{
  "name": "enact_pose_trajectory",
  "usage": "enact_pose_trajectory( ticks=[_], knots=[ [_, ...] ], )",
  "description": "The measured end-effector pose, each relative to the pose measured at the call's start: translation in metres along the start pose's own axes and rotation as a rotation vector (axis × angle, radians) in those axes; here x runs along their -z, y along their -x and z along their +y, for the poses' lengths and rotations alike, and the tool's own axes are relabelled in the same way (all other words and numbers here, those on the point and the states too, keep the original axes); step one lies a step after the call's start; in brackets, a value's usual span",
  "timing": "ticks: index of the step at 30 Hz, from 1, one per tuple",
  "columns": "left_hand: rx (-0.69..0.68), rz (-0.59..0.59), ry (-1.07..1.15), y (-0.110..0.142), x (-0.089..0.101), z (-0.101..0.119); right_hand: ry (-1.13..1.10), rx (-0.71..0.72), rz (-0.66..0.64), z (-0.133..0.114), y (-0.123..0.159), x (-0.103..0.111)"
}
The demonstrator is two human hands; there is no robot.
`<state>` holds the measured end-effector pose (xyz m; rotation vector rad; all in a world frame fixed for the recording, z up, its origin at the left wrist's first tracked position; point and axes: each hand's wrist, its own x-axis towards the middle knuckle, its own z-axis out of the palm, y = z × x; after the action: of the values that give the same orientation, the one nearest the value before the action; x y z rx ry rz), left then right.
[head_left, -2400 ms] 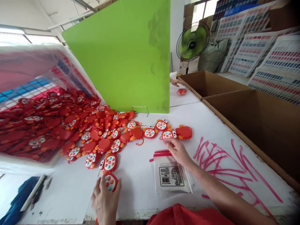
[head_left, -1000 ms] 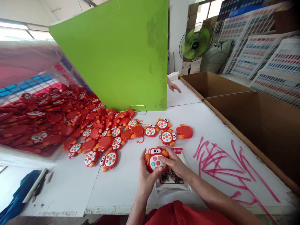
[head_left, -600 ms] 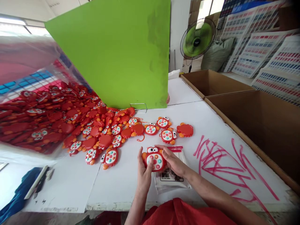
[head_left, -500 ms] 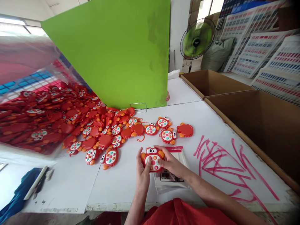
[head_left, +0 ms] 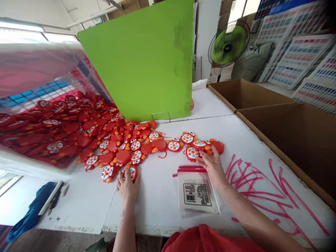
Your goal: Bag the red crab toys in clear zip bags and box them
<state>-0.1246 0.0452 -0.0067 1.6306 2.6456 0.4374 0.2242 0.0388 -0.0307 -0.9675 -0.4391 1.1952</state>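
My left hand [head_left: 127, 187] is closed over a red crab-shaped toy [head_left: 132, 172] at the near edge of the loose toys, thumb on one side and fingers on the other. Its white face carries coloured round buttons. On the right, my right hand [head_left: 214, 169] has its fingers spread beside a small group of the same toys. Its fingertips are close to a face-up crab toy [head_left: 192, 153] and partly cover a face-down one [head_left: 218, 147]. Another face-up crab toy [head_left: 199, 144] lies between them. Clear zip bags [head_left: 196, 194] with a printed black label and pink seal lie between my hands.
A large heap of crab toys [head_left: 65, 129] spills from a plastic-lined container at left. A green board [head_left: 141, 63] stands behind, with another person's fingers [head_left: 192, 104] at its edge. Open cardboard boxes [head_left: 286, 129] line the right side. Blue cloth [head_left: 34, 213] lies at left.
The crab toy that both hands held above the bags now lies in the group on the right. My left hand has moved left onto another toy; my right hand has moved forward and right.
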Motion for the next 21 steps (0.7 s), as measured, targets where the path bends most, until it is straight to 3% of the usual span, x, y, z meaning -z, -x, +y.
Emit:
enact_pose_trajectory(
  ticks=[3,7,12,14,16,21],
  knots=[
    [-0.104,0.005,0.019,0.014,-0.009,0.004,0.087,-0.099,-0.104,0.011,0.015,-0.007],
    [-0.413,-0.011,0.252,0.057,-0.014,0.036,0.202,-0.300,-0.422,0.027,0.036,-0.024],
    [-0.721,-0.238,0.535,0.105,-0.005,0.079,0.126,-0.347,-0.596,0.037,0.051,-0.035],
    [-0.686,-0.263,0.630,0.111,-0.004,0.085,0.074,-0.344,-0.601,0.036,0.052,-0.033],
    [-0.552,-0.268,0.768,0.110,-0.005,0.085,0.035,-0.360,-0.606,0.031,0.051,-0.030],
    [-0.254,-0.581,1.302,0.110,-0.006,0.088,0.022,-0.286,-0.640,0.015,0.049,-0.027]
  ],
)
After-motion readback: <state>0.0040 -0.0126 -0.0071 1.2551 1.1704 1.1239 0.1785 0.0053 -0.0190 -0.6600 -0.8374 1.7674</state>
